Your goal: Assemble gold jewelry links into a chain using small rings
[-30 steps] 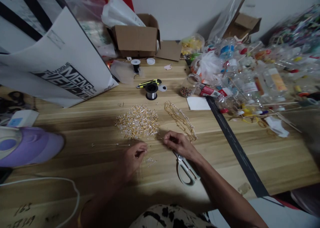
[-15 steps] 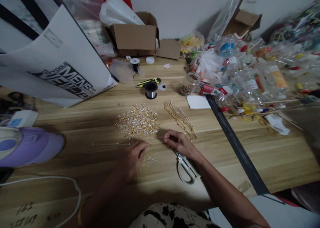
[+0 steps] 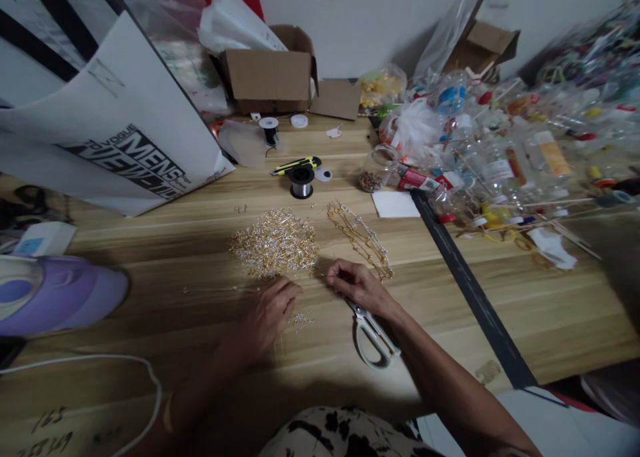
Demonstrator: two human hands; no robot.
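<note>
On wood-grain bench before pale wall, note heap of gold and clear pieces, just beyond left hand, with gold strands to its right and wire spool behind. Observe left hand palm-down with fingers bent, near small silvery chain; cannot tell whether grasping anything. Observe right hand curled, thumb and forefinger close together, beside heap and at blade end of scissors; likewise cannot tell whether pinching anything.

Pile (on table) left of chains
</note>
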